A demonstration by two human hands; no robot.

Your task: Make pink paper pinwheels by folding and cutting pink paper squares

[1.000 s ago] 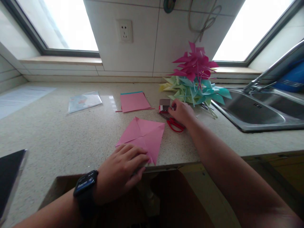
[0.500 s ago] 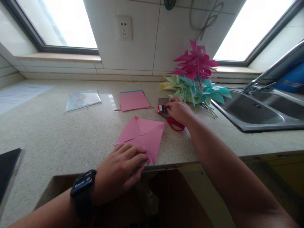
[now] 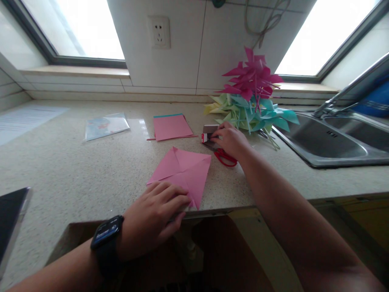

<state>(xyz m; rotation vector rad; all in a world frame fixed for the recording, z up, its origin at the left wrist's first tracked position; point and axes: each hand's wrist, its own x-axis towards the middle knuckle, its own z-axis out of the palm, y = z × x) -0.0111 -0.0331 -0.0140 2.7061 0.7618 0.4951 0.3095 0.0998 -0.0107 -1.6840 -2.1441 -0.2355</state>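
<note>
**Countertop, paper pinned, hand at small box**

Speckled countertop [image 3: 75,170] carries everything. Pink creased square [image 3: 182,170] lies diamond-wise at the front edge, long diagonal running from the near corner away to the right. Left hand [image 3: 154,219] lies flat and open on its near corner. Right hand [image 3: 229,140] curls its fingers on the small box [image 3: 208,133], beside red scissors [image 3: 225,158].

Risk: if the left palm lifts, the overhanging sheet may slip off the edge.

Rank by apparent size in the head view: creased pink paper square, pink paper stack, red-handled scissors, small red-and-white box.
1. Creased pink paper square, though nearest the camera.
2. Pink paper stack.
3. Red-handled scissors and small red-and-white box: both partly hidden, unranked.
</note>
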